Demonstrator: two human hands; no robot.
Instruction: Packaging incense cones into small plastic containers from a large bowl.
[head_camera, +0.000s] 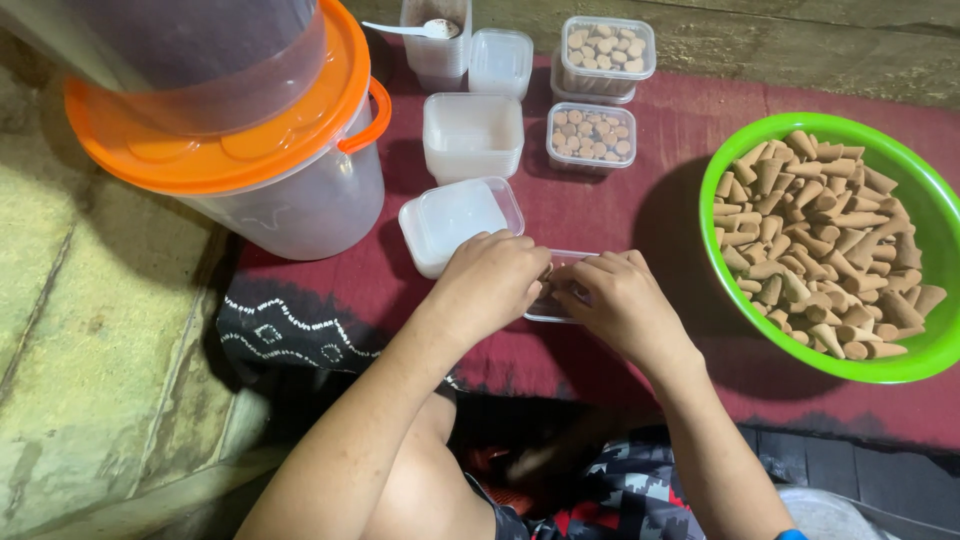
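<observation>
Curling both hands (560, 290) knuckles-up over a clear box (562, 268).

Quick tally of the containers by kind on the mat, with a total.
Clear square plastic boxes filled with brown cones: 2
Empty clear plastic boxes or stacks: 5
Round green plastic bowl of cones: 1
Clear bucket with orange lid: 1
Total: 9

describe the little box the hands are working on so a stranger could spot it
Start at the green bowl of brown cones, then look left across the dark red cloth. The small clear container lies between both hands, mostly hidden by them, unlike the boxes beyond.
</observation>
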